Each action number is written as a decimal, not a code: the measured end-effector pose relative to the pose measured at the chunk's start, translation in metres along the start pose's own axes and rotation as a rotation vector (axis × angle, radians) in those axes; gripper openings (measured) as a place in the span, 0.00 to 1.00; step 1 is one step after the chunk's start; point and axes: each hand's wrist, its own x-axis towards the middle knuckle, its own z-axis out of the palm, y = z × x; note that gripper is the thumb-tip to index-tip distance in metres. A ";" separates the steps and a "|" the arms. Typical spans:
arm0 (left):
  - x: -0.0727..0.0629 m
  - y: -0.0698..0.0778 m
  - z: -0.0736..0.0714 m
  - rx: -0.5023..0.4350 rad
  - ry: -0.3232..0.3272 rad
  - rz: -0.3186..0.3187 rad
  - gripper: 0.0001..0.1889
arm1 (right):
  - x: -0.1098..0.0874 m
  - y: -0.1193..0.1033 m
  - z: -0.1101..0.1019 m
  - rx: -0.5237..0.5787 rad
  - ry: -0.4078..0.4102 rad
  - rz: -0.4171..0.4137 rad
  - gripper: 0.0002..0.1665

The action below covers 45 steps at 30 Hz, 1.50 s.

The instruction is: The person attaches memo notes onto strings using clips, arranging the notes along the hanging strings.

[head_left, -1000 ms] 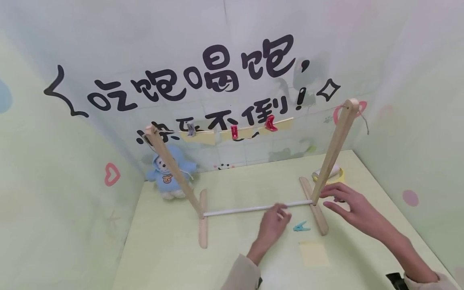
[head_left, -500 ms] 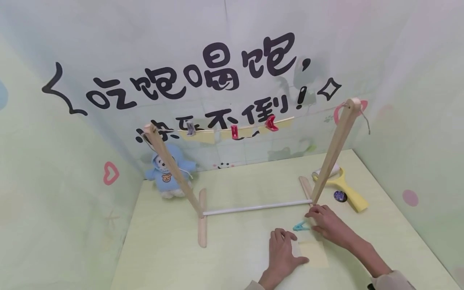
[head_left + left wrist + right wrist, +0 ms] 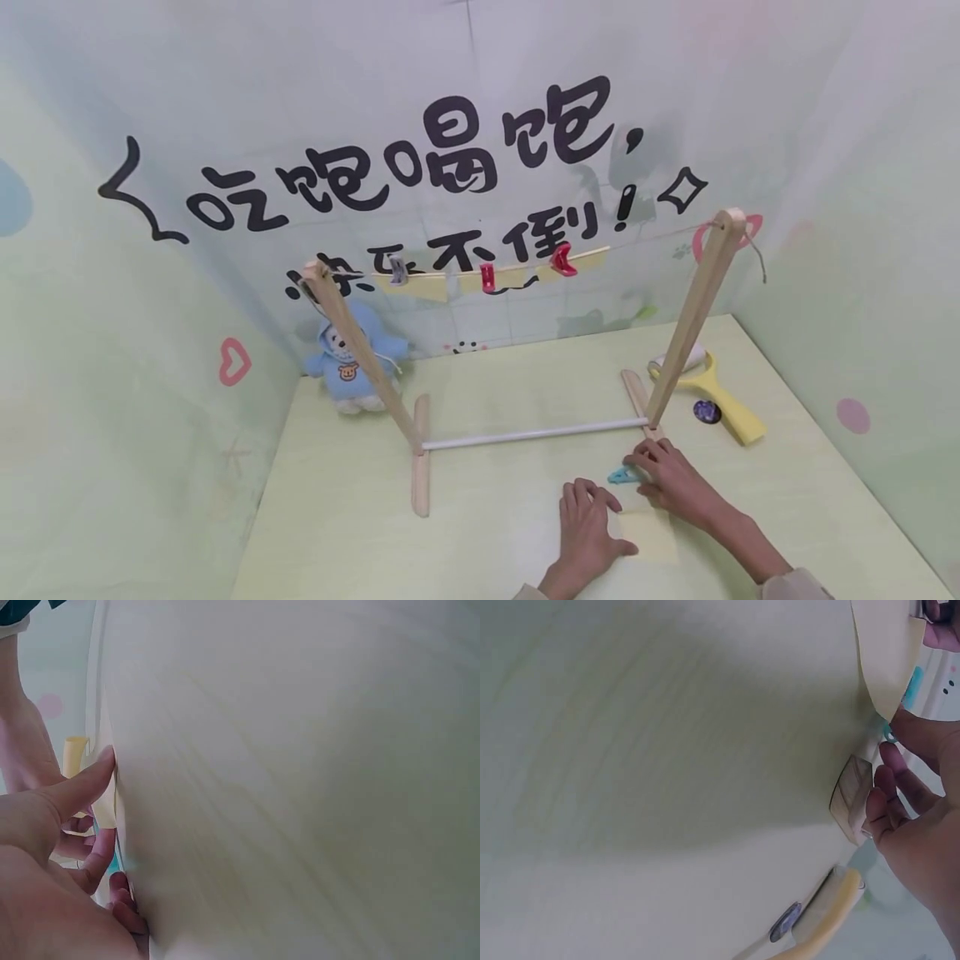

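In the head view my left hand [image 3: 588,529] lies on the table at the left edge of a pale yellow paper square [image 3: 649,537]. Its thumb overlaps the paper's lower left part, and the forefinger is near the top left corner. My right hand [image 3: 678,487] is just above the paper, with thumb and forefinger apart on either side of the handle end of a light blue clothespin [image 3: 621,475]. The right wrist view shows the paper [image 3: 889,656] bowed, its corner by the thumb tip, the blue clothespin [image 3: 913,686] partly hidden behind it.
A wooden stand with a right post [image 3: 693,325], left post [image 3: 363,358] and white bar [image 3: 536,433] stands beyond my hands. Papers hang from its string by a grey clip [image 3: 398,269] and red clips [image 3: 488,277]. A yellow-handled lint roller [image 3: 723,404] and blue-clad plush [image 3: 352,367] sit behind.
My left hand came from the white bar down to the paper's left edge. The right hand moved from beside the right post, left and down to the blue clothespin, uncovering the roller.
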 end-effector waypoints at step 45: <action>0.056 -0.001 -0.071 -0.885 0.032 -0.179 0.05 | 0.052 -0.027 -0.186 0.329 0.306 0.122 0.16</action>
